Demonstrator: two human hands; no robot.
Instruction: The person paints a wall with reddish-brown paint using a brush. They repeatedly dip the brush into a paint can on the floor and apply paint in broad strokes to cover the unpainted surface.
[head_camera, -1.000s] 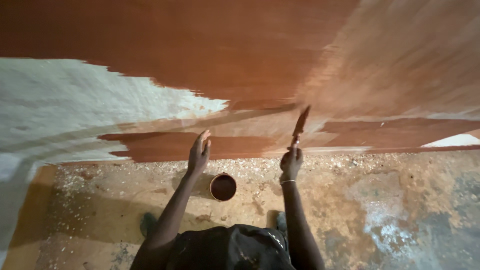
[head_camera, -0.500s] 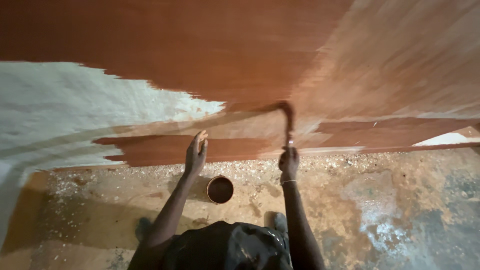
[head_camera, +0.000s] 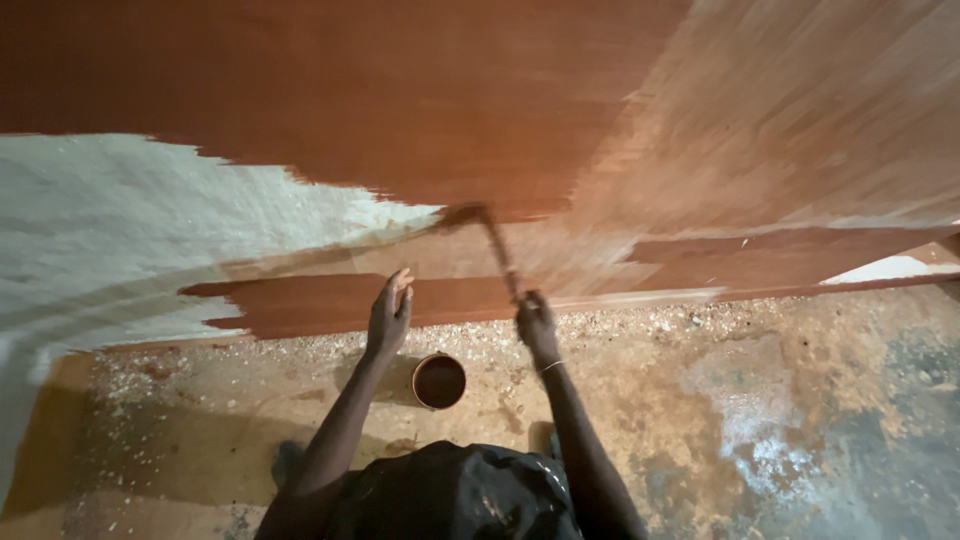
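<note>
Right hand (head_camera: 535, 322) closed around brush (head_camera: 490, 240) handle, bristles up and left of it on the stained board (head_camera: 400, 90). Left hand (head_camera: 389, 312) open, fingers flat against board edge; can (head_camera: 439, 381) just below, between both hands.

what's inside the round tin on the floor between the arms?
The tin is open and holds dark reddish-brown liquid, the same colour as the coated panel. Only the liquid's surface shows; its depth and the tin's bottom are hidden. Neither hand touches the tin.

Both arms reach forward, left hand (head_camera: 389, 318) open and flat, right hand (head_camera: 535, 322) closed in a grip.
</note>
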